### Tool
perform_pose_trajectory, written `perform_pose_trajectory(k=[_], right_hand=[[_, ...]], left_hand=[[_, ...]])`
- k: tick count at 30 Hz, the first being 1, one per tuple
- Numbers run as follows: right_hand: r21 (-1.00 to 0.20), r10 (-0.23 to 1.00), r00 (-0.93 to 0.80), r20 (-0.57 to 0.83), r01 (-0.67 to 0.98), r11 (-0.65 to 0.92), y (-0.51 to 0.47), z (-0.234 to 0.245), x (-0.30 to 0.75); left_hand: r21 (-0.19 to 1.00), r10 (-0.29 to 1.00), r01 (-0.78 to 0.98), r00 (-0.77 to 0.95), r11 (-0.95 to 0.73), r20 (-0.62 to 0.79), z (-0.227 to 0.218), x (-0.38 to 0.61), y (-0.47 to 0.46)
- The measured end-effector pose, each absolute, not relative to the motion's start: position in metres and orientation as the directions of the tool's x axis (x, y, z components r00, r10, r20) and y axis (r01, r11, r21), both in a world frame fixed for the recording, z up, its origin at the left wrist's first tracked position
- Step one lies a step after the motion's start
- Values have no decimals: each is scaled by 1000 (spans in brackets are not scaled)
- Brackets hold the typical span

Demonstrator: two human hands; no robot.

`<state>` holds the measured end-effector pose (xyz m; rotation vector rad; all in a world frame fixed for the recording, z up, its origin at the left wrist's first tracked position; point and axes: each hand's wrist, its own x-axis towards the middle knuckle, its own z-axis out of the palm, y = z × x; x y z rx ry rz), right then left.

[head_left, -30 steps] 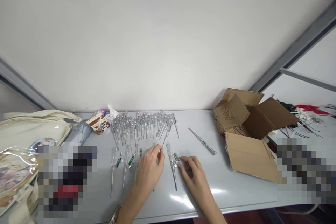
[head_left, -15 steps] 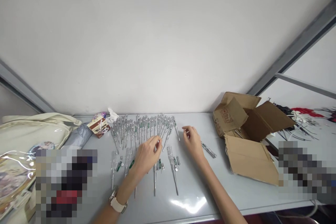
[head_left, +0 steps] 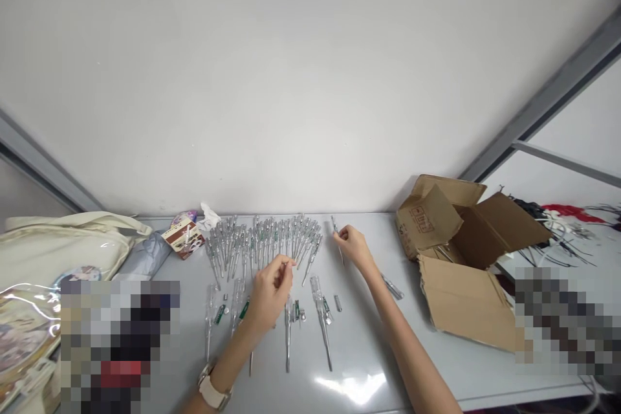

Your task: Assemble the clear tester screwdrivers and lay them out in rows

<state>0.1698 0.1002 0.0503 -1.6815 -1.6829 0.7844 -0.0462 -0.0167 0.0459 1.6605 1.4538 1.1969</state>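
Observation:
My right hand pinches a clear-handled voltage tester screwdriver, its handle pointing at the wall and its shaft toward me. My left hand is closed above the table, thumb and fingertips together; whatever they hold, if anything, is too small to make out. Behind it, a dense fan of similar tester screwdrivers lies in rows. Nearer me lie a few separate ones, such as the tester screwdriver with a small green part and a tiny metal piece beside it. My left forearm hides some of these.
An open cardboard box stands on the right with its flaps spread. Another clear tester lies behind my right forearm. On the left are a cream bag, a grey pouch, a brown packet and crumpled tissue.
My right hand has taken hold of the tester at the right end of the fan and shifted it slightly right. My left hand stays near the same spot, still closed.

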Motion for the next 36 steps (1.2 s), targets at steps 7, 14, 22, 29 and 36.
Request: perform_pose_trajectory(k=[7, 14, 22, 29, 36], right_hand=[[-960, 912, -405, -68, 275, 50, -5, 83, 130], [-916, 968, -248, -17, 391, 84, -39, 76, 148], [-705, 989, -73, -127, 709, -38, -32, 29, 187], [-711, 993, -19, -117, 700, -71, -33, 36, 169], [-830, 984, -120, -134, 557, -44, -26, 39, 158]], left_hand=[[992, 981, -63, 168, 111, -100, 54, -41, -13], [944, 967, -220, 132, 245, -220, 57, -42, -18], [936, 957, -215, 138, 280, -254, 59, -41, -16], [944, 959, -175, 95, 281, -268, 55, -44, -14], [945, 960, -167, 75, 279, -270, 57, -44, -13]])
